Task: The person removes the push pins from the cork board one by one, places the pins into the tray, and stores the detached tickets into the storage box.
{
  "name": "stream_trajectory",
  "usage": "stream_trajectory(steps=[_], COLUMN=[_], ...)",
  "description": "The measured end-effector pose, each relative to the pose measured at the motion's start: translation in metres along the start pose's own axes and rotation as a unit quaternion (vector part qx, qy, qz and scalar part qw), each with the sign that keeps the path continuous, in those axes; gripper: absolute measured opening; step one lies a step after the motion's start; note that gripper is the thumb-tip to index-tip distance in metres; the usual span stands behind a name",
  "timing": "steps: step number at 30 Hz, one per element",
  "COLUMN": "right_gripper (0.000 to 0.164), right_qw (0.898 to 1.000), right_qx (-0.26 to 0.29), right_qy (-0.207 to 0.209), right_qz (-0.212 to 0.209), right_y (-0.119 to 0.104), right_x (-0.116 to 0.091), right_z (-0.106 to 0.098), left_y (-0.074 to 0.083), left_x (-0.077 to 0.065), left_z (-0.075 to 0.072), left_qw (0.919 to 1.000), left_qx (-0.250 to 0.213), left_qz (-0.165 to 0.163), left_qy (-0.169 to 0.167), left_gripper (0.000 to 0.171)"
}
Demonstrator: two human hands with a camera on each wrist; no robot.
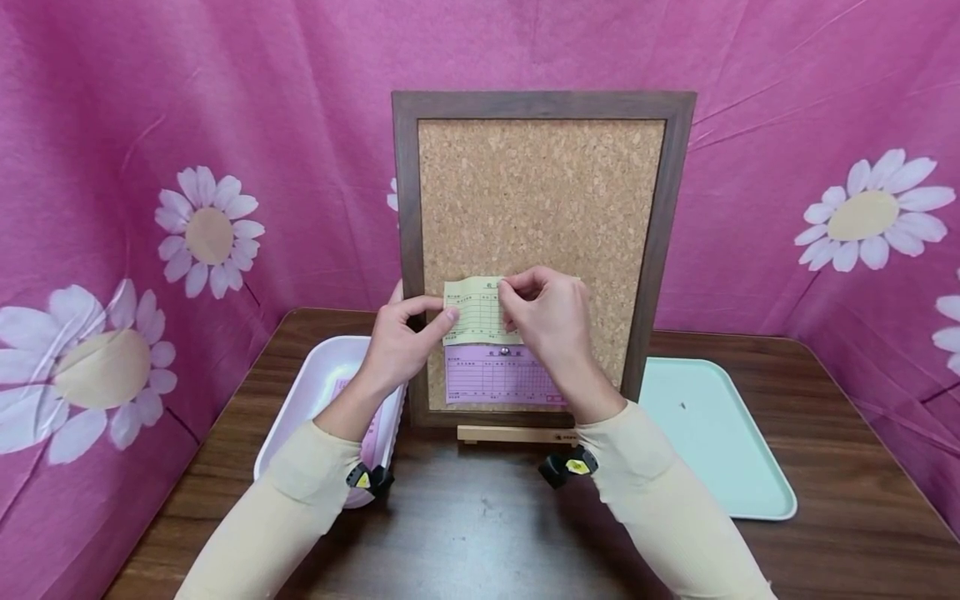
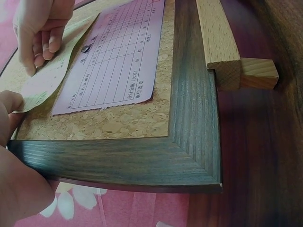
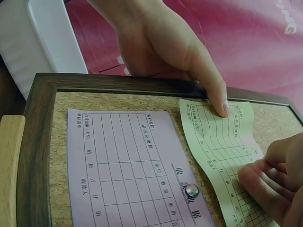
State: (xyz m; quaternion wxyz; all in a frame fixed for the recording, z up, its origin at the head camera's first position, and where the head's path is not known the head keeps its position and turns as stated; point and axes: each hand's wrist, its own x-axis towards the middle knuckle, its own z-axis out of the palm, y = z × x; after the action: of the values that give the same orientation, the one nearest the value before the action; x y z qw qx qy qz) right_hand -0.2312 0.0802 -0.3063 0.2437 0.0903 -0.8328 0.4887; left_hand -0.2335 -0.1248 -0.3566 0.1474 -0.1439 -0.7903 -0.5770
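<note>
A framed cork board stands upright, facing me. Against its lower part lies a pale yellow receipt slip, its lower edge curving away from the cork in the right wrist view. My left hand holds the slip's left edge, thumb on its face, with other fingers behind the frame. Thumb and curled fingertips of my right hand pinch together at the slip's upper middle; what is between them is hidden. Just below, a purple receipt slip is fastened by a shiny round-headed pin.
On the left, a white tray holds pink printed paper, partly behind my left arm. A pale green tray at the right has a small dark item in it. The board rests on a wooden stand.
</note>
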Motion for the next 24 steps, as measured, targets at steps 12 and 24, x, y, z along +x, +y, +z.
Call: stream_trajectory(steps=[12,24], right_gripper=[0.012,0.011], right_qw=[0.992,0.993], right_qx=[-0.113,-0.112], right_qy=[-0.053,-0.048], right_qz=[0.015,0.004], right_y=[-0.014,-0.010], right_x=[0.008,0.009], right_z=[-0.006,-0.004], left_y=[0.000,0.002], left_x=[0.001,0.001], left_z=[0.000,-0.001], left_qw=[1.0000,1.0000], left_qx=[0.004,-0.001], left_qz=[0.000,-0.001], left_qy=[0.005,0.001], left_gripper=[0.024,0.024])
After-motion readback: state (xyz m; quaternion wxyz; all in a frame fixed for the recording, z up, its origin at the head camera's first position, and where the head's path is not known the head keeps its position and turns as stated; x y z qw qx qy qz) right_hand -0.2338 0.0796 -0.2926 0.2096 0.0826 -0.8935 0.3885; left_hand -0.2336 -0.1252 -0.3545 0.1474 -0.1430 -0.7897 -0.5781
